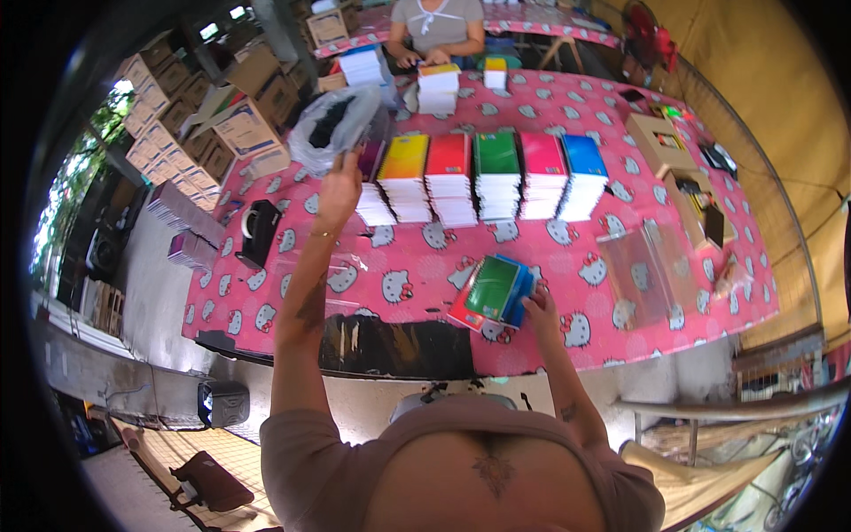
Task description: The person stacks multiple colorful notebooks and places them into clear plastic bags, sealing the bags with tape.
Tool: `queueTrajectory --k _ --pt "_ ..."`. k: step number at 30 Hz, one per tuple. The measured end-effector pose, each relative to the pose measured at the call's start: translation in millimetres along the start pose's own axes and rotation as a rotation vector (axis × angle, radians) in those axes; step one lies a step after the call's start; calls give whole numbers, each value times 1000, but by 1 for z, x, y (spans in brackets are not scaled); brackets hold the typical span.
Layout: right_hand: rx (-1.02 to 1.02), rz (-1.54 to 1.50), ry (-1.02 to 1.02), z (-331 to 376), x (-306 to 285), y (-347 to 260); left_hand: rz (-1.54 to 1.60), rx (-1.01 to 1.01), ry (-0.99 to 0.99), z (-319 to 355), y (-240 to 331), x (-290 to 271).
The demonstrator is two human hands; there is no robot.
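My left hand (pixel 340 188) reaches to the leftmost stack, its fingers closed at the left edge of the top purple notebook (pixel 372 161); the fingertips are partly blurred. In my right hand (pixel 541 312) is a small fanned set of spiral notebooks, held low over the table's near side. A green notebook (pixel 492 288) lies on top of that set, with a red notebook (pixel 463 312) showing at its left and blue covers (pixel 523 293) at its right. Beyond stand tall stacks with yellow (pixel 404 158), red (pixel 448 154), green (pixel 495 153), pink (pixel 542 154) and blue (pixel 583 155) covers.
A clear plastic bag (pixel 315 133) with dark contents sits beside the purple stack. A black tape dispenser (pixel 257 235) stands left, clear plastic sleeves (pixel 647 275) lie right, near open cardboard boxes (pixel 696 208). Across the pink patterned table (pixel 399 244), another person (pixel 437 31) handles notebooks.
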State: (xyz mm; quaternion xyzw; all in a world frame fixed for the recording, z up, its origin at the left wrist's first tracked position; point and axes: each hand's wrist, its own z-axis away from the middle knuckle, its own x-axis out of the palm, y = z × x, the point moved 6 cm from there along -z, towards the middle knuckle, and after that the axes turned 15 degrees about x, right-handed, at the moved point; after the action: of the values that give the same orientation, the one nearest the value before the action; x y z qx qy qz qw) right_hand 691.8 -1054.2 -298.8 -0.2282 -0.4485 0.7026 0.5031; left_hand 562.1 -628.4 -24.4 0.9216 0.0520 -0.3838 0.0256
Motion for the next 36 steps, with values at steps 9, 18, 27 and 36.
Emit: queueTrajectory --k 9,18,27,36 --pt "163 -56 54 -4 9 -2 219 597 -317 165 326 92" --pt "78 203 93 -10 63 -21 690 -445 -393 171 199 151" --pt "487 -89 -612 86 175 -35 684 275 -386 209 151 -14" --pt "-424 19 -692 172 307 6 1319 -328 -219 286 40 -70"
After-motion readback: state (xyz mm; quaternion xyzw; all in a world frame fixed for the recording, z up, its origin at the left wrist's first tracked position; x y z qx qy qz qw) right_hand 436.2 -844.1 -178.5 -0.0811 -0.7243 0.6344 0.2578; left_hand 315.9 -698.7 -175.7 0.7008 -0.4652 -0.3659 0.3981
